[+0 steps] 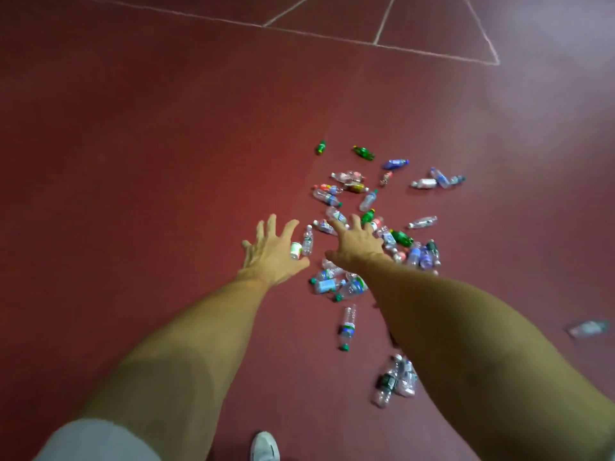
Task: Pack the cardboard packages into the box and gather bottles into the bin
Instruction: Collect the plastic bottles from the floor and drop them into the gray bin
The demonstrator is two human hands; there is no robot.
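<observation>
Dozens of empty-looking bottles (366, 227) on the floor (133, 161), probably light and crushy; grab mid-body. Left hand (271, 252) and right hand (356, 247) both splayed, holding nothing.

A dark red floor (149, 134) with white painted lines (332, 34) at the far side carries scattered plastic bottles (369, 224), lying mostly right of centre, and a white shoe (264, 445) at the near edge.

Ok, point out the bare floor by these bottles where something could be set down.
Widest: the floor left of the left hand. Also free: the strip between the far green bottle and the white lines. Crowded: the bottles beneath and beyond the right hand.
</observation>
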